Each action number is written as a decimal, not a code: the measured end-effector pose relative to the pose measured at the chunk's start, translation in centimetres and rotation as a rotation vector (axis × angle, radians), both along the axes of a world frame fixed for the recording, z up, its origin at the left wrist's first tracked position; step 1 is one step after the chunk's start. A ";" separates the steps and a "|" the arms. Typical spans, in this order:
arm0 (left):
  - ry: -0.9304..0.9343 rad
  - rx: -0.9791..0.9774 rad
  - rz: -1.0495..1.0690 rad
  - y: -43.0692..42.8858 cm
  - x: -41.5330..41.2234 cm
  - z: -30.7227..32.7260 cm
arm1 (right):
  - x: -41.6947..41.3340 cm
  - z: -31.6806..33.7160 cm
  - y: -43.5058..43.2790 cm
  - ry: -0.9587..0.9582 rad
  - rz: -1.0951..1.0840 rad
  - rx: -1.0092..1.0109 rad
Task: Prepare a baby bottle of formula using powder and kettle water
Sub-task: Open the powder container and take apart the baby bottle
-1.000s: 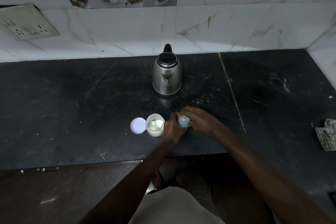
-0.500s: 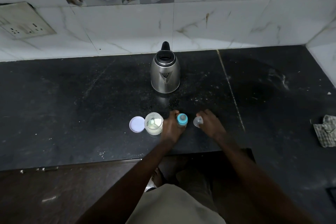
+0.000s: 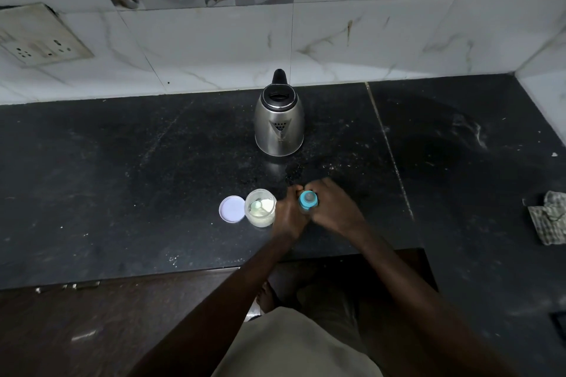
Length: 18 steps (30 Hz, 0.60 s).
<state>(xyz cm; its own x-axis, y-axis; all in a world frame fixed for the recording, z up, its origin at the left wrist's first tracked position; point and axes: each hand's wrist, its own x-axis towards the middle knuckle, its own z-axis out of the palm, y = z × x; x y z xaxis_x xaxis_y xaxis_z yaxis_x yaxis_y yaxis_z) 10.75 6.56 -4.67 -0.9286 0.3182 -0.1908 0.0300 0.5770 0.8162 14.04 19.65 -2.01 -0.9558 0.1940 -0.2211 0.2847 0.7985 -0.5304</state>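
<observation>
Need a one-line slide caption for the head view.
Both hands grip blue-collared baby bottle beside open formula jar; kettle behind.

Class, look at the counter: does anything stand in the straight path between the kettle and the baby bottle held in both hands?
Nothing visible does. The counter between the kettle and the baby bottle is bare. The powder jar and its lid sit left of the left hand, off that path. The right hand shares the grip.

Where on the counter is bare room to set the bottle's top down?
Free: the dark counter left of the white lid, and the stretch between the right hand and the cloth. Crowded: lid, powder jar, left hand and bottle sit tightly together before the kettle.
</observation>
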 end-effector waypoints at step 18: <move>-0.049 0.030 0.065 0.2 0.8 0.2 | -2.4 0.6 0.9 -0.121 0.435 0.365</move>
